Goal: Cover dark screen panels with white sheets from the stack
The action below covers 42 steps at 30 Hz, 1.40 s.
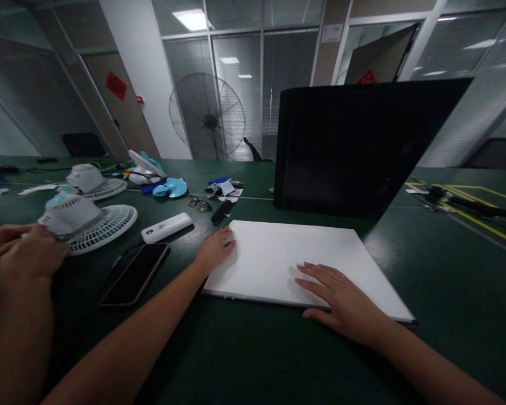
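A flat white board (270, 253) lies on the dark green table (253, 349) in front of a black upright panel (354, 146). My left hand (216, 247) is at the board's far left corner, fingers bent together over its edge. My right hand (341, 298) lies flat on the board's near right part, fingers spread and holding nothing.
Another person's clasped hands (21, 250) rest at the left. Near them are two white fan grilles with motors (109, 222) (105, 188), a black phone (135, 274), a white power bank (167, 227), glasses (198, 203), blue fan blades (171, 187) and a standing fan (208, 115) behind.
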Motion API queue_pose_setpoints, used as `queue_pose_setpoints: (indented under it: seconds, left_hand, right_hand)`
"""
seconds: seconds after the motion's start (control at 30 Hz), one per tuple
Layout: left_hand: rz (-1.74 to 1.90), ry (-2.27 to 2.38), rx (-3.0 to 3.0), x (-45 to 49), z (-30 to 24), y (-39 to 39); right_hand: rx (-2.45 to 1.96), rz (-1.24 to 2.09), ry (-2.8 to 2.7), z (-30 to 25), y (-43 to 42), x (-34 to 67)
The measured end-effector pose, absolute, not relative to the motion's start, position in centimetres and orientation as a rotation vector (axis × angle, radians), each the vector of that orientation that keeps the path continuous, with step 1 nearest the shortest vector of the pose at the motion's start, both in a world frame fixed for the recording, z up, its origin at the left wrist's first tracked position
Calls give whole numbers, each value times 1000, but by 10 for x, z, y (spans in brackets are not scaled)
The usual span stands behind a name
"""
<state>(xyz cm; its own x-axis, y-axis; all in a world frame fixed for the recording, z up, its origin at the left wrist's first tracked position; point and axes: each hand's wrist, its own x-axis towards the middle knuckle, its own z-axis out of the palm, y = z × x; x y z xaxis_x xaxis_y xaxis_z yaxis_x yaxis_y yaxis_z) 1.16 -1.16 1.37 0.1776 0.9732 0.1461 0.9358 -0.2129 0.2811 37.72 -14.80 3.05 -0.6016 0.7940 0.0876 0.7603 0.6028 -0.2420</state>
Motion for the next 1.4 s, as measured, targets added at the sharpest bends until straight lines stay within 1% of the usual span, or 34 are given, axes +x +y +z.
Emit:
queue_pose_setpoints:
  seconds: [0.33, 0.53, 0.77, 1.07, 1.2, 1.4]
  left_hand:
    - [474, 1886, 2284, 12, 15, -14]
    - [555, 1887, 2233, 8, 16, -11]
    - [683, 1844, 2147, 3, 16, -9]
    - [782, 1730, 1978, -6, 22, -3]
    - [773, 1718, 2079, -9, 24, -2]
    - [836, 1415, 2289, -9, 17, -1]
  right_hand:
    - [-817, -105, -2547, 24, -153, 374]
    - [-664, -315, -2552, 31, -158, 370]
    - [-385, -574, -2538, 35, -162, 371]
    - [-392, -761, -2510, 44, -163, 392]
    - [-422, -731, -2496, 52, -162, 408]
    - [-613, -723, -2354, 67, -162, 432]
